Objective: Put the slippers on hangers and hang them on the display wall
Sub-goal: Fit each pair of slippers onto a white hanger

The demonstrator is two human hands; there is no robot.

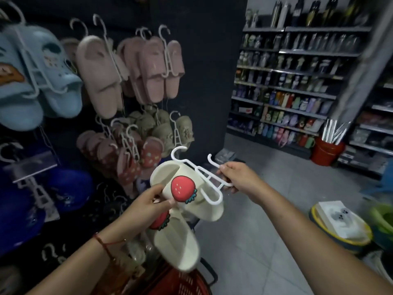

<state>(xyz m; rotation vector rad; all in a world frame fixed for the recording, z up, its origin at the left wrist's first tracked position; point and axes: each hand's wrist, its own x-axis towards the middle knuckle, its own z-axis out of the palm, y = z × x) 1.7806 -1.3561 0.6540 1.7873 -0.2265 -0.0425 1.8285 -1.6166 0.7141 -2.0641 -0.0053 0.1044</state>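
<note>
With the left hand (146, 204) pinching both cream slippers (187, 194) and the right hand (236, 177) gripping the white hanger (204, 173), the loosely dangling lower slipper may slip free.

Both forearms reach forward, bare, converging in front of the person. The left hand (148, 206) has thumb and fingers curled in a pinch, a red string around its wrist. The right hand (238, 177) is higher, fingers curled, knuckles up.

Grey tiled floor (265, 241) (dimly lit) under red bucket (326, 153), shelving (297, 96).
</note>
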